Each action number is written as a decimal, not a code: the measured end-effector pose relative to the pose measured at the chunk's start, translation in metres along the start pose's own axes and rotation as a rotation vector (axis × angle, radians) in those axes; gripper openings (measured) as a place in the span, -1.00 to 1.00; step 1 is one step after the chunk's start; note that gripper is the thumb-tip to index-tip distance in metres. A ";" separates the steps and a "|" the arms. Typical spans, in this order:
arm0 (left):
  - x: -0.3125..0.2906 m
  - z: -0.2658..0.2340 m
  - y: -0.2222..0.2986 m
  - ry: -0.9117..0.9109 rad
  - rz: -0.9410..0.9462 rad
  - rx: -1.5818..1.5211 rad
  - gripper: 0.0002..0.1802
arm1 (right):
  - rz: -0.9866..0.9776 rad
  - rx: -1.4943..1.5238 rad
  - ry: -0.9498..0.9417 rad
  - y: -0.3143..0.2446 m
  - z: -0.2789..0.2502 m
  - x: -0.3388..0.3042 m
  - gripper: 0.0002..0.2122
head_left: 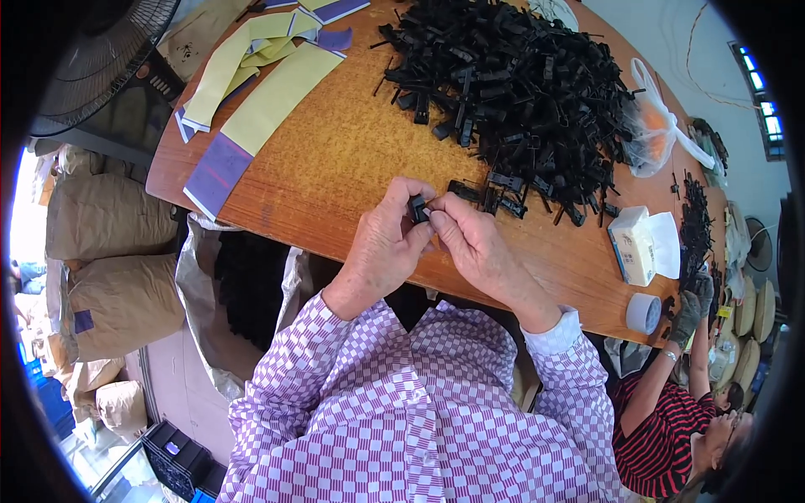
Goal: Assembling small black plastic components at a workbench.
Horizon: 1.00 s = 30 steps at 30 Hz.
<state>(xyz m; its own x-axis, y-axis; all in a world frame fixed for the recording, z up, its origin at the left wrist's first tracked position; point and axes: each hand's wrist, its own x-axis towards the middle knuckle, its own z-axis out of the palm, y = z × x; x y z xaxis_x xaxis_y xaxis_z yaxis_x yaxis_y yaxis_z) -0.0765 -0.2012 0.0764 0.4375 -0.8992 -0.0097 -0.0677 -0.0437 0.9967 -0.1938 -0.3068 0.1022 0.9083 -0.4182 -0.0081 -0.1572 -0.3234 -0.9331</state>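
Observation:
Close to the table's near edge, my two hands meet around a small black plastic part (417,205). My left hand (379,245) grips it, with thumb and fingers closed about it. From the other side, my right hand (475,245) pinches at the part's edge. A tiny pale spot shows between the fingertips there, too small to name. Just beyond my right fingers lie a few loose black parts (503,193). Behind them rises a large heap of similar black plastic pieces (511,84).
The wooden table (327,159) carries yellow and purple paper strips (268,101) at left. Right of the heap are a plastic bag (652,126), a tissue pack (633,247) and a tape roll (643,313). An open sack (201,293) hangs below left. A gloved co-worker (671,419) works at right.

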 end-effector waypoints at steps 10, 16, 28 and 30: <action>0.015 0.013 0.004 0.155 0.113 0.346 -0.68 | 0.007 -0.030 0.124 0.012 0.000 0.007 -0.88; 0.033 0.015 0.008 0.099 0.098 0.406 -0.65 | 0.032 0.072 0.206 0.022 -0.006 0.015 -0.90; 0.065 0.002 0.036 0.014 -0.341 -0.627 -0.55 | 0.176 0.713 0.177 0.035 -0.034 0.028 -0.78; 0.063 0.000 0.030 -0.024 -0.330 -0.601 -0.56 | 0.154 0.714 0.154 0.034 -0.035 0.027 -0.75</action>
<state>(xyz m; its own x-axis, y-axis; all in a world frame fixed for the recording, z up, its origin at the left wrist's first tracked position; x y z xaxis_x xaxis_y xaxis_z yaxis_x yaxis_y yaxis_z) -0.0510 -0.2594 0.1053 0.3297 -0.8899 -0.3151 0.5779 -0.0736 0.8128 -0.1881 -0.3584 0.0825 0.8237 -0.5451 -0.1559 0.0593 0.3564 -0.9324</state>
